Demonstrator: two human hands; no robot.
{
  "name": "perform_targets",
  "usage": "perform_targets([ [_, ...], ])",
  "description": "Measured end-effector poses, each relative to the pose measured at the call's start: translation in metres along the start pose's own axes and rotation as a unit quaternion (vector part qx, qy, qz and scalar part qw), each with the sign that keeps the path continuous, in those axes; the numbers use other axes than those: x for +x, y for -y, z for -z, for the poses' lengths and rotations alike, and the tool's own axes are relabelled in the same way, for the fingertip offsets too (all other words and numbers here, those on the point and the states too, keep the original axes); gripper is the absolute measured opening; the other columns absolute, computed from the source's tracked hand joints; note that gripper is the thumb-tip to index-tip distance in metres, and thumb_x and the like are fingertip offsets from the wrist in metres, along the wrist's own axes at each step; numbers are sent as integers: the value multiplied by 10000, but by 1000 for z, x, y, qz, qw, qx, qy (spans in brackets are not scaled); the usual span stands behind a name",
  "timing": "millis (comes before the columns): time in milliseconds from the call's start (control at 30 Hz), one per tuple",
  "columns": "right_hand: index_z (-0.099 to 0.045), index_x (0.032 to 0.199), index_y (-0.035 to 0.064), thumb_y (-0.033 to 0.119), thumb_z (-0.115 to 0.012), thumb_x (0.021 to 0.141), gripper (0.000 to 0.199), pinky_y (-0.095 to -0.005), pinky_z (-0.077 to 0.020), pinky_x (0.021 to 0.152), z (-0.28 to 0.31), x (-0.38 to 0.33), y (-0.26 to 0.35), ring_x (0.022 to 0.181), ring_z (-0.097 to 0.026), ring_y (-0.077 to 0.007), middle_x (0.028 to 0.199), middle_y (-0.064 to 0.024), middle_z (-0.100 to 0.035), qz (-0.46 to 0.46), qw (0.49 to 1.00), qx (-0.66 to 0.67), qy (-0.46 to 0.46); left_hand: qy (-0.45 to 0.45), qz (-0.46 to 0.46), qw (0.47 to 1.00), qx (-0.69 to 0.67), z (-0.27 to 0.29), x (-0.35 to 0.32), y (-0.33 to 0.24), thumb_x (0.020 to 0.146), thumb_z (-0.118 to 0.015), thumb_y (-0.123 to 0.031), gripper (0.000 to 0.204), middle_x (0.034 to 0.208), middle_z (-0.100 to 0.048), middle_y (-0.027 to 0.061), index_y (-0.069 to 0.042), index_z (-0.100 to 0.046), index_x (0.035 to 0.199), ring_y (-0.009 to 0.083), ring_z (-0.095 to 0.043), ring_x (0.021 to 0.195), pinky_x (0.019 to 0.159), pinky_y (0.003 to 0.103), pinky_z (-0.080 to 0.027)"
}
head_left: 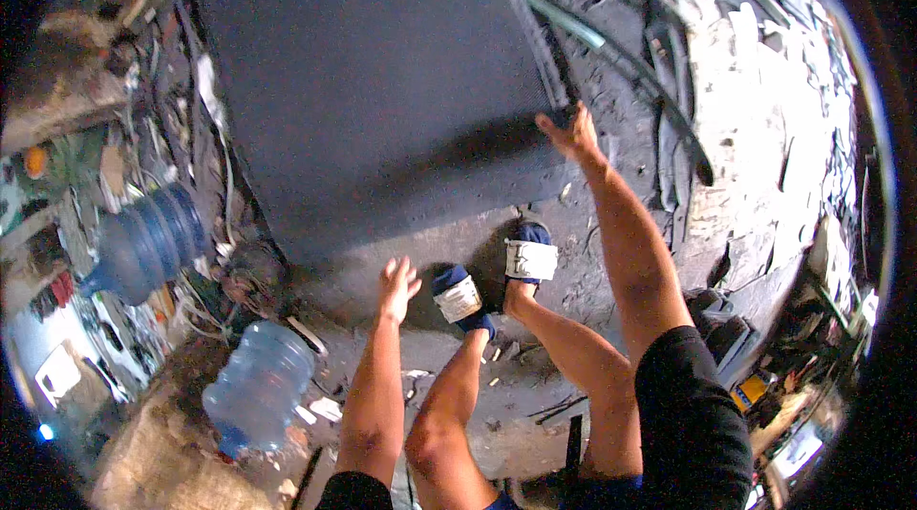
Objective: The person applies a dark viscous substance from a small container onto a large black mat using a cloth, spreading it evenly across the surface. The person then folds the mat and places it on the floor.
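Observation:
A large dark, flat sheet point(373, 80) lies in front of me, its near edge close to my feet. My right hand point(576, 136) is at the sheet's right edge, near its near corner. The thumb reaches over the sheet and the fingers point away along the edge, spread apart; whether it presses on the edge I cannot tell. My left hand point(396, 290) hovers just off the near edge, open, its fingers spread and nothing in them. Beside it are my feet in dark sandals point(530, 257) with wide pale straps.
Two blue water jugs lie at the left, one farther point(148, 243) and one nearer point(258, 386). A curved dark strip point(659, 90) runs beyond the sheet's right edge, with a pale heap point(745, 118) past it. Scraps litter both sides.

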State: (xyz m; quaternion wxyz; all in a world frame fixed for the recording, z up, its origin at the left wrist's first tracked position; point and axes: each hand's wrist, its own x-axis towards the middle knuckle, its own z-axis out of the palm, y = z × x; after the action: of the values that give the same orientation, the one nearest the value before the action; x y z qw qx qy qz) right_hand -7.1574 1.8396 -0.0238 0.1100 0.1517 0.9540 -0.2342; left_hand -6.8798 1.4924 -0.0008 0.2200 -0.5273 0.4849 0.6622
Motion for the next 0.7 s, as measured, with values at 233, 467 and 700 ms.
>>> perform_targets([
  [233,-589,1159,-34,636,-722,633,862,-347,-417,922,8,3,17,1083,-563,-243,1152,-163,-607,-50,942,161,289,-78,38,978,-191,-68,66,9,741,-744,-440,559,939,-541,78,-69,-438,1027,177,-546,932,844,371,-483],
  [467,-677,880,-55,562,-742,664,657,-361,-498,735,87,-44,78,850,-648,-210,868,-144,-677,23,958,131,255,29,185,891,-413,-162,-12,7,684,-732,-561,968,1398,-342,150,-78,-271,1386,313,-360,1277,970,462,-434],
  [700,-640,741,-85,626,-643,702,711,-404,-508,697,118,-79,151,807,-663,-338,791,-239,-655,139,982,-28,125,186,-46,785,-589,-173,-39,-25,933,-509,-301,355,1197,-589,117,-36,-576,1160,270,-573,1081,979,448,-443],
])
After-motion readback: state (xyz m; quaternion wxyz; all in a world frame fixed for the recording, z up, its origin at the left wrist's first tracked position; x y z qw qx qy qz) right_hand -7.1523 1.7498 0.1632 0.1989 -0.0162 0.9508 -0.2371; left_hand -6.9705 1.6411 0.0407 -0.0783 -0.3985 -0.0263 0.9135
